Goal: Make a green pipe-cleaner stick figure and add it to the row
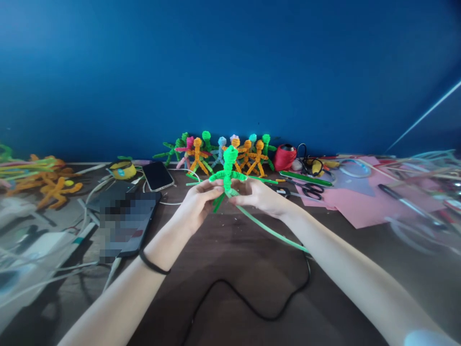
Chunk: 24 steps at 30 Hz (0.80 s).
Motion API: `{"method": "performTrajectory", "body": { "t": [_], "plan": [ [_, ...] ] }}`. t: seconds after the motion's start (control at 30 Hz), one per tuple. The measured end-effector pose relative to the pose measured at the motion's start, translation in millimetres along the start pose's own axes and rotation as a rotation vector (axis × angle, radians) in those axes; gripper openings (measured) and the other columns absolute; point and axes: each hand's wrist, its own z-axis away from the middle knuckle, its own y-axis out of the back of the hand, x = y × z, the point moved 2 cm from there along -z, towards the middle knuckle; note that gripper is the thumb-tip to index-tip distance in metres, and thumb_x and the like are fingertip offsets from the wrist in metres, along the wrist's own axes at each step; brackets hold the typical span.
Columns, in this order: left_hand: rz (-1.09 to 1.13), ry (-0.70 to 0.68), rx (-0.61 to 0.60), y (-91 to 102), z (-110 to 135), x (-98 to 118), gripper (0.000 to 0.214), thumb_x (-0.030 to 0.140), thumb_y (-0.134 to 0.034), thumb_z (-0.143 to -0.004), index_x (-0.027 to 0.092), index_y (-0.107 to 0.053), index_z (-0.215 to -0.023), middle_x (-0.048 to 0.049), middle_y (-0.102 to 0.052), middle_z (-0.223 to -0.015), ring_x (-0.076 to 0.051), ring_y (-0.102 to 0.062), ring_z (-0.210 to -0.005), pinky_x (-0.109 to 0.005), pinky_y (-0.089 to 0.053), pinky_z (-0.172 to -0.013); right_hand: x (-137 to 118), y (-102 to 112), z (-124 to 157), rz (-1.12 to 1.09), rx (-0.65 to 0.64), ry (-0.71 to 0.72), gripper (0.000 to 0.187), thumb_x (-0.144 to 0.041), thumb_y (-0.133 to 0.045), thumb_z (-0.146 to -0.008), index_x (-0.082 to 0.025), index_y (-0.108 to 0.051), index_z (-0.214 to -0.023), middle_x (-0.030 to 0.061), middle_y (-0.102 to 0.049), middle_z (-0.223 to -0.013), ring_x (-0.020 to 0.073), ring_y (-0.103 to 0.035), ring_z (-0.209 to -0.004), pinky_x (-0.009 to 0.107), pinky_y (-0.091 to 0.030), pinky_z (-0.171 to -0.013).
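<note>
A bright green pipe-cleaner figure (228, 169) with a coiled head and spread arms stands upright between my hands, above the dark wooden table (230, 269). My left hand (199, 199) pinches its lower body from the left. My right hand (260, 194) pinches it from the right. A long loose green pipe-cleaner strand (270, 230) trails from the figure down along my right forearm. A black band circles my left wrist.
A row of finished figures (223, 151) in orange, green, blue and pink lines the blue wall. Two phones (157, 175) lie at the left, scissors (311, 190), a red spool (285, 156) and pink paper (360, 202) at the right. A black cable (252, 305) loops near me.
</note>
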Motion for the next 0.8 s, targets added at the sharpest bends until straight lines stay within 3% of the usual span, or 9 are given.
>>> {"method": "performTrajectory", "body": {
  "t": [0.13,0.27,0.47,0.67,0.8],
  "plan": [
    [0.069,0.103,-0.021,1.6,-2.4,-3.2,0.012,0.0,-0.063,-0.064,0.011,-0.064,-0.06,-0.0002,-0.063,-0.057,-0.008,-0.057,-0.054,-0.019,-0.044,-0.055,5.5,2.1,0.2,0.063,0.075,0.019,0.024,-0.024,-0.064,-0.07,-0.02,-0.052,-0.09,0.0007,-0.057,-0.085,0.0085,-0.05,-0.06,0.021,-0.043,-0.048],
    [0.138,0.184,-0.05,5.2,-3.5,-6.3,0.016,0.0,-0.058,-0.07,0.014,-0.062,-0.062,0.0004,-0.061,-0.057,-0.009,-0.057,-0.054,-0.02,-0.046,-0.056,10.9,3.2,-1.0,0.126,0.117,0.091,0.017,-0.029,-0.061,-0.073,-0.02,-0.051,-0.083,0.0,-0.056,-0.08,0.0081,-0.049,-0.059,0.019,-0.039,-0.044],
    [0.192,0.24,-0.063,8.9,-5.3,-8.6,0.015,0.001,-0.056,-0.073,0.015,-0.06,-0.07,0.0004,-0.061,-0.062,-0.008,-0.059,-0.056,-0.019,-0.05,-0.059,8.6,1.0,0.0,0.245,0.208,0.228,0.017,-0.029,-0.063,-0.073,-0.017,-0.056,-0.084,0.0028,-0.063,-0.084,0.0147,-0.059,-0.083,0.029,-0.047,-0.075],
    [0.15,0.302,-0.065,12.0,-7.0,-12.7,0.012,0.003,-0.054,-0.076,0.012,-0.06,-0.071,-0.0015,-0.06,-0.059,-0.009,-0.059,-0.055,-0.018,-0.049,-0.053,9.2,-0.6,1.9,0.248,0.244,0.223,0.017,-0.026,-0.065,-0.071,-0.017,-0.059,-0.083,0.0026,-0.065,-0.086,0.015,-0.061,-0.082,0.03,-0.047,-0.077],
    [0.166,0.265,-0.054,10.0,-4.7,-11.4,0.013,0.005,-0.052,-0.078,0.011,-0.059,-0.069,-0.0017,-0.058,-0.059,-0.008,-0.057,-0.053,-0.018,-0.047,-0.051,13.4,-0.3,1.6,0.167,0.268,0.22,0.021,-0.026,-0.068,-0.069,-0.018,-0.06,-0.087,0.0021,-0.066,-0.088,0.0149,-0.061,-0.083,0.03,-0.047,-0.078]
  ]
}}
